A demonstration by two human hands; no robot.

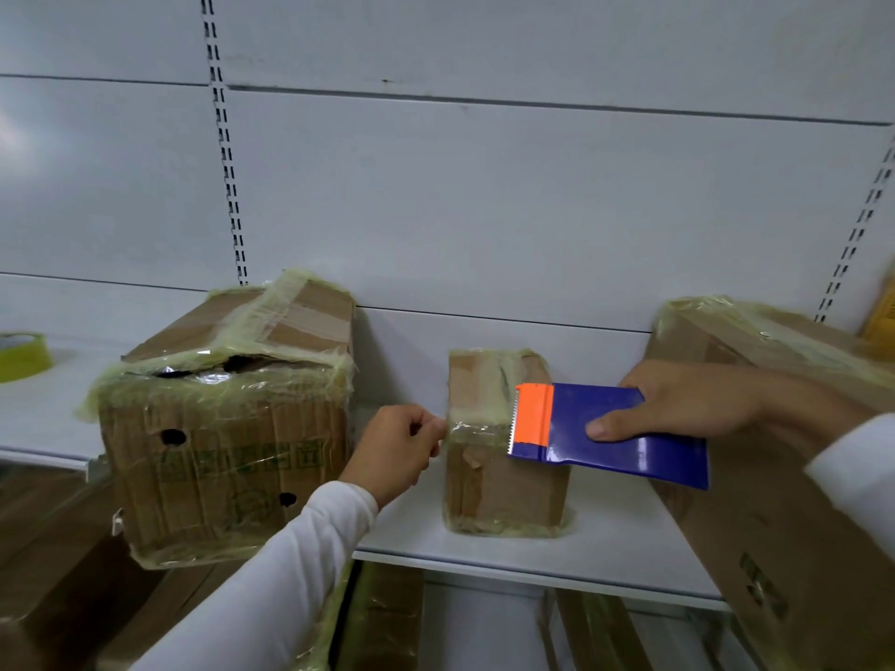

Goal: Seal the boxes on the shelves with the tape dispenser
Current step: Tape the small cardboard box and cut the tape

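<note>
Right hand: the right hand (687,399) grips the tape dispenser (612,433) from its far side, thumb pressed flat on the near blue face and the other fingers wrapped behind it.
Left hand: the left hand (394,450) is curled, thumb and forefinger pinching the free end of the clear tape strip (477,428) that runs from its fingertips to the dispenser.
Tape dispenser: blue body with an orange front plate and a toothed metal edge; the teeth point toward the left hand and sit against the small box.
Tape strip: stretched between the two hands, lying across the front upper edge of the small box.
Small box: the small box (503,481) stands upright on the shelf (605,540) between the hands, just beyond them, its top and base already wrapped in yellowish tape.
Sleeves: both forearms wear white sleeves; the left one (271,583) comes up from the lower edge.
Large box, left of left hand: the crumpled large box (223,438) sits on the shelf, heavily taped, its front top edge torn open, with round holes in its front face.
Tall box, under right forearm: the tall box (775,477) leans at the right, tape across its top.
Tape roll: a yellow tape roll (22,355) lies on the shelf far to the left, well apart from the hands.
Back panel: white shelf backing (484,210) with slotted uprights behind everything.
Below the shelf: more taped cartons (382,617) show on the lower level.
</note>
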